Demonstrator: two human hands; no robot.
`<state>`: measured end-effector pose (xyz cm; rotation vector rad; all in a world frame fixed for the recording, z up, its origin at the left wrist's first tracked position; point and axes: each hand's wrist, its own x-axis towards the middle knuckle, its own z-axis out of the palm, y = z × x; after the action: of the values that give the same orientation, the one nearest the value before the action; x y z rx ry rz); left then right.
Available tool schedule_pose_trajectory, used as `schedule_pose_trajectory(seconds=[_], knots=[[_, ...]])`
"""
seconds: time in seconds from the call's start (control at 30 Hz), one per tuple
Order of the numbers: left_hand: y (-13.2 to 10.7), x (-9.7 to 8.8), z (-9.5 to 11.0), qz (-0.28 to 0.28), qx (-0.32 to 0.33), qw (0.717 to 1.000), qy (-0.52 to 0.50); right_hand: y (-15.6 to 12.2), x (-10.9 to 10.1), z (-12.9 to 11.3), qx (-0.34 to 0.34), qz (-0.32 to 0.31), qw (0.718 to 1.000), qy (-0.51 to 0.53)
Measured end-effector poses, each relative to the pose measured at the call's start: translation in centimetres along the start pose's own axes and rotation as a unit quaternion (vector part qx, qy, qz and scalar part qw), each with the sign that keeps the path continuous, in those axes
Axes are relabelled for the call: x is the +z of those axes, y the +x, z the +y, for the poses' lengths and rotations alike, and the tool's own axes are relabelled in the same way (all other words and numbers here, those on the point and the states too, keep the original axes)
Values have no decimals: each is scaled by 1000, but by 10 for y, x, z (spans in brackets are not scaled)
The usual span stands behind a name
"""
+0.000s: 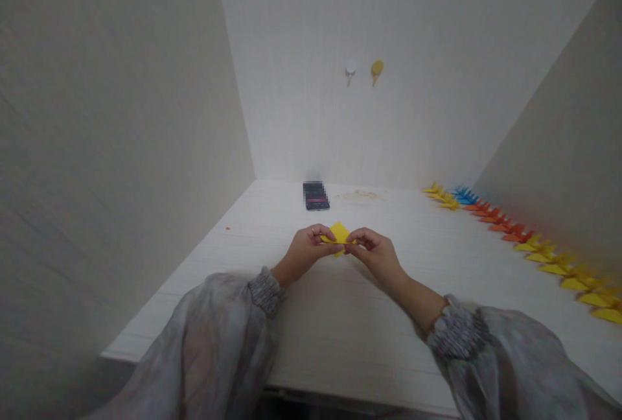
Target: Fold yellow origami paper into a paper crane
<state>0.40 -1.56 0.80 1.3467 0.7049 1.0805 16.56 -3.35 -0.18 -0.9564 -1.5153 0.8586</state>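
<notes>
A small piece of folded yellow paper (pixel 339 232) is held up over the middle of the white table. Its upper part makes a diamond-like point, and a small yellow tip shows below the fingers. My left hand (pixel 311 243) pinches its left side between thumb and fingers; a ring is on one finger. From the right, my right hand (pixel 376 251) pinches the other side in the same way. Both thumbs meet near the paper's lower middle. The fingers cover parts of the folds.
A dark phone (pixel 316 196) lies on the white table (pixel 340 329) near the back wall. Along the right wall runs a row of folded paper figures (pixel 554 255) in yellow, blue and orange-red. Two hooks (pixel 377 69) hang on the back wall. A tiny red scrap (pixel 227 229) lies at left.
</notes>
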Motion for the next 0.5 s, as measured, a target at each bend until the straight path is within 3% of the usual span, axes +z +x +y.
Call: schedule_pose_trajectory(seconds=[0.23,0.37,0.5], knots=[[1,-3,-3,45,24,999,-18,0,1,-3,30,14,999,25],[1,-4,-3,26,24,999,-20,0,1,-3,22,12,999,21],[0,-3,-1,2,13,999,-30,0,-1,-4,-30,-4,998,-53]])
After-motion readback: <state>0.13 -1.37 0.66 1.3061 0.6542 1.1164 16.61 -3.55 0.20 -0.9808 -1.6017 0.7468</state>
